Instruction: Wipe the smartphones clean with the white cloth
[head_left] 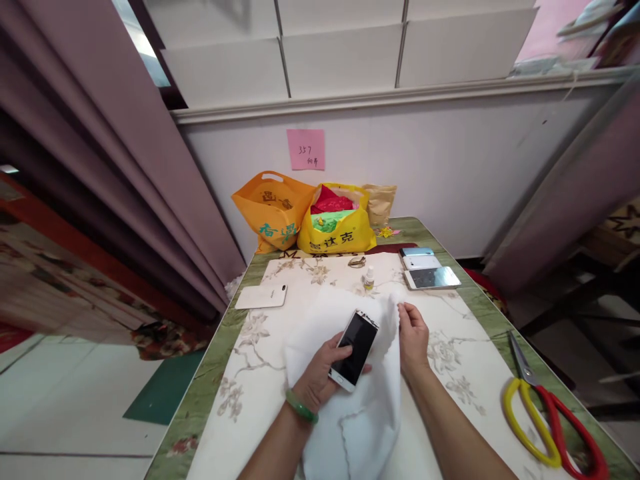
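A white smartphone (356, 350) with a dark screen and what looks like a damaged top edge rests in my left hand (323, 370), thumb over the screen. My left wrist wears a green bangle. Under the phone spreads a white cloth (367, 433), partly draped over the floral sheet. My right hand (414, 333) pinches the upper right edge of this cloth and lifts it a little. Just beyond the cloth stands a small clear bottle (369, 278) with a white cap.
Left lies a white phone (261, 297) face down; back right, several phones (433, 277). Large scissors (543, 413) with yellow and red handles lie at the right edge. An orange bag (275, 207), a yellow bag (336, 230) and a tan pouch (381, 203) line the back.
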